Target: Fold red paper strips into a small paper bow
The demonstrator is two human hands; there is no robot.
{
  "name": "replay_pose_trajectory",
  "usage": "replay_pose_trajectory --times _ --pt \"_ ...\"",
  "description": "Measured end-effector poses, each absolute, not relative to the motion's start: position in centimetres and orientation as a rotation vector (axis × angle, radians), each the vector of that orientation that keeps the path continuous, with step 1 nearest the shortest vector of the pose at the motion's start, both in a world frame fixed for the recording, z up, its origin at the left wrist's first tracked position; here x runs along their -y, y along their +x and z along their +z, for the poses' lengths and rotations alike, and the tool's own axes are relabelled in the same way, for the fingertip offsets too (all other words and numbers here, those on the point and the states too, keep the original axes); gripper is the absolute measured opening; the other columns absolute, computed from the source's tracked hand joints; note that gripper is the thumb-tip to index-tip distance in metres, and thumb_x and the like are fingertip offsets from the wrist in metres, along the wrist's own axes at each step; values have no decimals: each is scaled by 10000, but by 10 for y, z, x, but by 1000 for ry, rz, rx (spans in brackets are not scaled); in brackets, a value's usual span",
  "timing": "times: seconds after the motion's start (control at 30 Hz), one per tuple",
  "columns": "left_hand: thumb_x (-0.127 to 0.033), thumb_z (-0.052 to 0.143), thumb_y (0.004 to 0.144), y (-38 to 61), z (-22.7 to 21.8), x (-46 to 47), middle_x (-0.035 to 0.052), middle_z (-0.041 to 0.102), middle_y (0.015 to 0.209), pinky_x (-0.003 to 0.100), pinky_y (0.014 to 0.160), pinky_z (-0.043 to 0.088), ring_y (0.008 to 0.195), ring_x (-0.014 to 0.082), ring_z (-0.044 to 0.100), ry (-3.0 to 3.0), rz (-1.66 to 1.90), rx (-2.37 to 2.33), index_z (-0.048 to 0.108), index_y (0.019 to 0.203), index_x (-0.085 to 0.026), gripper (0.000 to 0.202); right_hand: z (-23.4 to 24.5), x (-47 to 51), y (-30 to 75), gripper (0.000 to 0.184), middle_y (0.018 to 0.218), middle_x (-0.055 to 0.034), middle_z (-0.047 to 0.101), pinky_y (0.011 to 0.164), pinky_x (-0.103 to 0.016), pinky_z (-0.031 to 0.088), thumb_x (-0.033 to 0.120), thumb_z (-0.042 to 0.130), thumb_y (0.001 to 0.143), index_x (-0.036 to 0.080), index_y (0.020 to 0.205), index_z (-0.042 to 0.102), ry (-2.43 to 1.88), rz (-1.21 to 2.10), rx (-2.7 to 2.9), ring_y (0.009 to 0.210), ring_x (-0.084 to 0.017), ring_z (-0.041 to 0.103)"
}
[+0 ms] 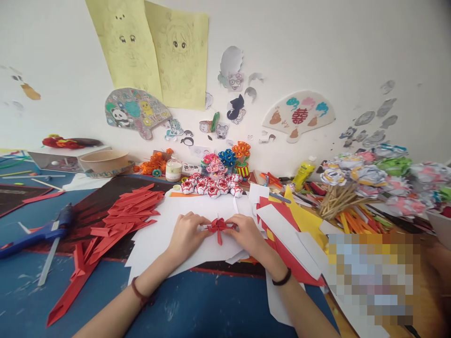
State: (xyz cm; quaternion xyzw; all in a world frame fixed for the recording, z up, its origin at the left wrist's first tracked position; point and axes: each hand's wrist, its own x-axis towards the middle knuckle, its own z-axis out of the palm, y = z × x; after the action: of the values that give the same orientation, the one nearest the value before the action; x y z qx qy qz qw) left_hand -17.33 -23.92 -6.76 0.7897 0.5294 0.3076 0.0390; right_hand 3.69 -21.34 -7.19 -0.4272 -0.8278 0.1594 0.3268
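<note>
Between my two hands is a piece of folded red paper (219,226), with short ends sticking out and one strip pointing down toward me. My left hand (189,233) pinches its left side, and my right hand (247,234) pinches its right side. White paper sheets (158,244) lie under both hands. To the left lies a long pile of folded red paper strips (120,216). Just beyond my hands sits a cluster of red and white folded paper flowers (213,188).
A blue hot glue gun (52,230) rests at the left. Red paper (299,263), yellow paper (301,211) and white offcuts lie at the right. Behind them stand a yellow bottle (304,173), a white jar (174,170) and paper flowers on sticks (338,202). A pixelated patch hides the lower right.
</note>
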Motion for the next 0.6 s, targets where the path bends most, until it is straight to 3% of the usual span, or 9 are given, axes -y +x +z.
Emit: replay_pose_trajectory --times 0.17,0.33,0.43,0.5,0.6 --pt "-343 608 858 -172 -57 247 40 665 1045 345 780 366 935 207 544 2632 1026 -1524 611 1063 -232 233 -69 215 38 89 873 -48 671 729 -307 479 180 659 832 185 920 677 -1076 379 2134 796 -190 618" --pt "-420 608 845 -173 -57 250 27 659 985 361 812 351 903 201 542 2643 1022 -1457 584 997 -222 251 -73 211 40 178 903 -56 659 738 -296 485 64 549 870 183 926 668 -1029 379 2186 842 -186 608" --pt "-435 622 826 -173 -64 247 20 646 935 345 762 362 852 199 550 2534 1033 -1535 554 968 -216 270 -65 213 43 154 972 -59 664 796 -345 468 163 623 852 201 1000 648 -1045 261 2221 913 -221 591" --pt "-417 631 818 -171 -69 246 13 636 917 335 741 366 833 199 550 2473 1043 -1580 539 948 -220 254 -56 218 43 306 1054 -70 646 820 -378 447 294 705 798 210 1078 612 -1084 122 2152 964 -254 565" --pt "-370 626 826 -168 -72 245 10 627 889 332 736 369 833 203 547 2446 1042 -1590 537 933 -225 201 -46 228 39 233 905 -59 639 763 -361 424 394 691 799 193 893 617 -1090 -14 2050 860 -235 556"
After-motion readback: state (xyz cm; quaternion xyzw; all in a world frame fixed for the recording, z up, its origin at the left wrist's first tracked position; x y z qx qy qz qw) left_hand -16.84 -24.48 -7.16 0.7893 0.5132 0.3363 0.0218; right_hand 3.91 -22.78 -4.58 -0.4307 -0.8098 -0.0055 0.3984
